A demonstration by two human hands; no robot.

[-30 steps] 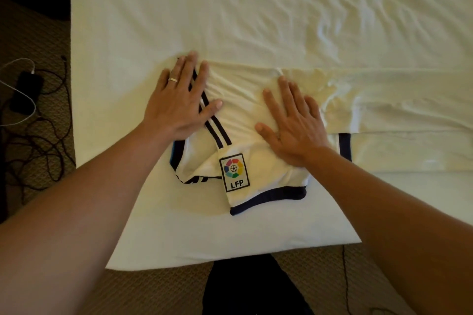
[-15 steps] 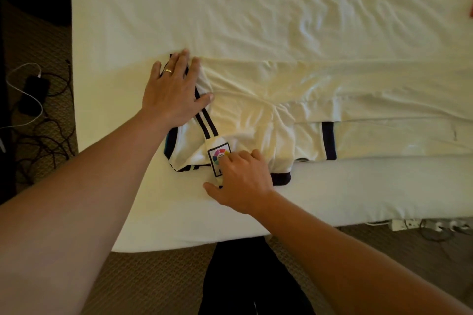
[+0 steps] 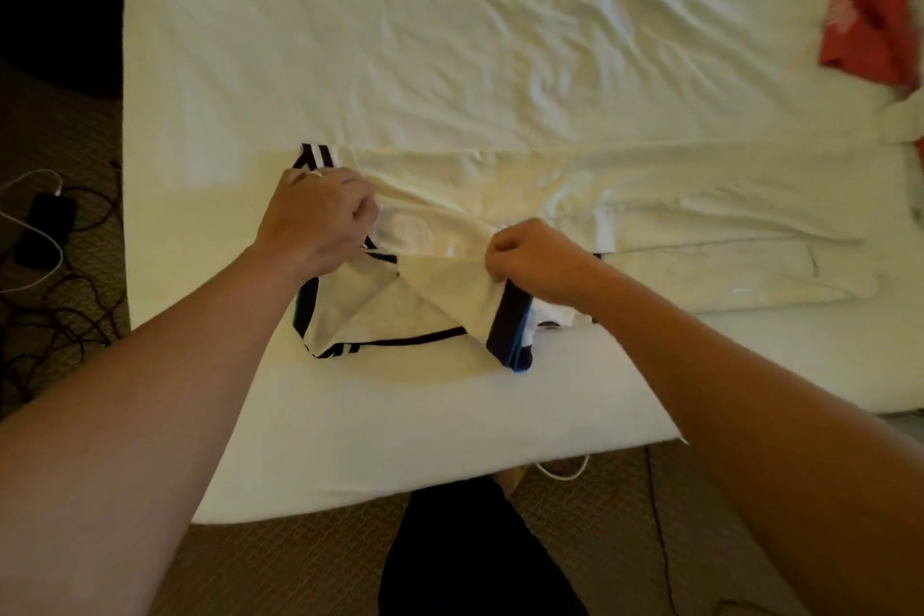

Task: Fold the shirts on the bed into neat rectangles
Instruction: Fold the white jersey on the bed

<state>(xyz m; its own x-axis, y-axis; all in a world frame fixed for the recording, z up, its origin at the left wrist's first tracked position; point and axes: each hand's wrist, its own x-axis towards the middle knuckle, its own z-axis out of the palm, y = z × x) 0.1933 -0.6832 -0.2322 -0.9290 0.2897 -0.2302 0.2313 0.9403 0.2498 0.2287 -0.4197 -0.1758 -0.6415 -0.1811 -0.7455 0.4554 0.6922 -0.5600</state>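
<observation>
The bed [image 3: 450, 40] carries a wrinkled cream sheet, and the shirt [image 3: 575, 195], thin white fabric with dark stripes and trim, lies along its near edge as a long creased band. The left hand [image 3: 315, 220] curls its fingers into the striped shoulder end; the right hand [image 3: 537, 260] pinches the sleeve [image 3: 470, 295], lifted into a taut triangular flap. A crumpled red cloth [image 3: 870, 20] lies at the far right.

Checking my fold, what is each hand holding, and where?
Both grip the white jersey: left hand at its striped shoulder end, right hand pinching the sleeve near its dark cuff.
</observation>
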